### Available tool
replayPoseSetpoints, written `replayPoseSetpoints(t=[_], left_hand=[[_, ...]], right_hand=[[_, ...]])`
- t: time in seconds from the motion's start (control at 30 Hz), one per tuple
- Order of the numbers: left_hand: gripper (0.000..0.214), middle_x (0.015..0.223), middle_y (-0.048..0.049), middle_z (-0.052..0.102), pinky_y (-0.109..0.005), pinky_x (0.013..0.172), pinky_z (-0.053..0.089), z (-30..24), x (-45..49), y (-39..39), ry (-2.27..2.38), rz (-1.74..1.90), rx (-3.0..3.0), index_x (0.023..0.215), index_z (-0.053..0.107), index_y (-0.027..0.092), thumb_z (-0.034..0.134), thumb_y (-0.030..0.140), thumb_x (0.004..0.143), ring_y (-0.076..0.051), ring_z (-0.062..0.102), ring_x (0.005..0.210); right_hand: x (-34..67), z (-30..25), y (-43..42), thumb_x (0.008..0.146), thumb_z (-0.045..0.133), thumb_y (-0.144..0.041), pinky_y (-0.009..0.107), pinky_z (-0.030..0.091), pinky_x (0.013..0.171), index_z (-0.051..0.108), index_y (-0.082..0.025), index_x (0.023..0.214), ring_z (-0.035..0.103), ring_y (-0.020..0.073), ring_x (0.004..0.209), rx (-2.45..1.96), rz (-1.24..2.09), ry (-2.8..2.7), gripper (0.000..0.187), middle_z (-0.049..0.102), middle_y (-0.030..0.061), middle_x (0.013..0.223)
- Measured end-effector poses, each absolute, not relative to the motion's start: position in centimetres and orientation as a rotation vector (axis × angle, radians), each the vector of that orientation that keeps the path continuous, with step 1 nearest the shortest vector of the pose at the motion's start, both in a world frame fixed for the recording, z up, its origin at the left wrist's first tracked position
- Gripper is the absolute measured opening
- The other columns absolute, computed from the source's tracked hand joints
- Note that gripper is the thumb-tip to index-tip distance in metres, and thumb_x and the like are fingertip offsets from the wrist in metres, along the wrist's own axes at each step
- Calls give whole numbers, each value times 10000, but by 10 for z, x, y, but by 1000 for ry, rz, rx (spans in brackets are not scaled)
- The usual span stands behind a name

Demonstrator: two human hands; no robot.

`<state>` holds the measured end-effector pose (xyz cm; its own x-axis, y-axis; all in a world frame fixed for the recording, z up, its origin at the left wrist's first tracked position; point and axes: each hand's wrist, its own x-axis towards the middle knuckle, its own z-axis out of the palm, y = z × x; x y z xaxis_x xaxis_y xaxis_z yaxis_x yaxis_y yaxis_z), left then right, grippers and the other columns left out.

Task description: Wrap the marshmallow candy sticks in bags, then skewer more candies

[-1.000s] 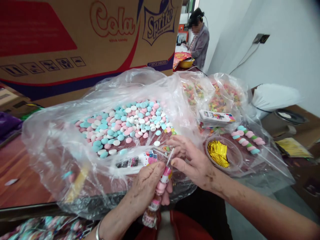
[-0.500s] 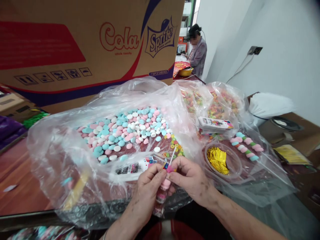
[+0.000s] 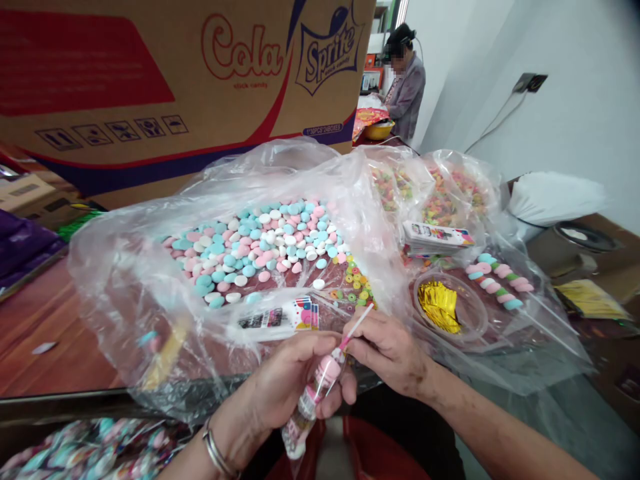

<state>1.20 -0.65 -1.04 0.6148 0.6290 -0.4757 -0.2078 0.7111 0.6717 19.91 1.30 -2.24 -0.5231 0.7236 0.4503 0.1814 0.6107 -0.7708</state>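
Observation:
My left hand (image 3: pixel 283 380) is closed round a clear-wrapped candy stick (image 3: pixel 313 393), its pink and white pieces showing through the film. The candy tilts, lower end towards my lap. At its neck, the fingers of my right hand (image 3: pixel 393 350) pinch the gathered wrapper beside something pink. A thin white stick (image 3: pixel 361 321) juts out above them. Just beyond my hands lie printed cards (image 3: pixel 280 317) under clear plastic. Pink, blue and white candies (image 3: pixel 260 247) spread behind them, with small ring candies (image 3: pixel 357 283) at their right.
A round tub of gold twist ties (image 3: pixel 439 307) stands at the right, near bare candy skewers (image 3: pixel 500 283) and a card stack (image 3: pixel 437 235). A large carton (image 3: pixel 150 73) blocks the back. Wrapped candies (image 3: pixel 100 453) fill the lower left. A person (image 3: pixel 406 87) works behind.
My left hand has dropped slightly from the neck, leaving more of the wrapped candy in sight. My right hand still pinches the neck. The whole view has shifted slightly.

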Motion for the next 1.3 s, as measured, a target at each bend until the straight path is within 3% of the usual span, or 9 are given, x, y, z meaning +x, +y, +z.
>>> replayPoseSetpoints(t=[0.3,0.43,0.53,0.63,0.73,0.87,1.03,1.17,1.3], left_hand=[[263,587,-21,583,-152,391,271,2,7,-7,872,476,820,730,605,120,620,365,825,-55,454,412],[320,554,-2,557,-156,382,241,0,10,-5,974,527,870,643,546,142,604,397,829,-53,434,395],[328,555,6,550,-165,384,242,-2,12,-5,962,482,847,651,539,150,623,426,806,-56,420,391],[304,555,12,547,-180,399,263,-7,12,-6,951,403,828,679,548,158,640,428,785,-66,412,404],[304,556,14,548,-193,404,275,-9,11,-5,930,286,878,731,570,160,631,454,777,-72,400,398],[357,637,-6,575,-201,462,342,-1,18,-4,1022,190,1180,744,581,177,571,525,825,-108,469,498],[149,781,-57,668,-256,673,430,3,29,-8,1082,557,1987,828,666,246,535,285,886,-190,577,703],[148,753,-41,663,-252,667,428,-2,29,-8,1068,740,2066,829,666,260,536,207,872,-185,570,669],[231,642,-5,584,-219,559,403,2,24,-7,1271,692,1683,716,608,236,539,369,892,-153,506,595]], right_hand=[[194,-22,2,936,461,-182,226,459,634,579,-180,780,556,114,667,-943,903,-1909,197,597,-6,725],[203,-25,-2,945,448,-170,324,485,779,611,-173,1024,592,186,854,-1048,323,-2007,181,646,73,905],[210,-21,-6,967,392,-181,443,370,1013,546,-153,1246,498,257,1150,-812,-103,-2311,320,607,131,1214],[212,-15,-7,975,336,-144,461,302,1068,579,-92,1192,509,244,1072,-650,-195,-2498,329,643,120,1124],[215,-9,-5,959,360,-108,440,348,982,637,-91,972,511,205,812,-559,-183,-2591,277,622,76,844],[218,-2,-1,910,439,-134,413,371,835,612,-126,804,461,198,740,-600,-127,-2705,203,566,51,739],[217,4,0,844,508,-202,365,356,687,525,-168,634,368,153,593,-896,98,-2705,214,539,9,610],[240,12,5,925,426,-197,320,380,729,561,-168,740,489,158,701,-977,303,-2433,231,603,19,718],[288,13,27,931,404,-176,254,411,746,591,-172,892,566,141,826,-1507,479,-2035,191,641,28,894]])
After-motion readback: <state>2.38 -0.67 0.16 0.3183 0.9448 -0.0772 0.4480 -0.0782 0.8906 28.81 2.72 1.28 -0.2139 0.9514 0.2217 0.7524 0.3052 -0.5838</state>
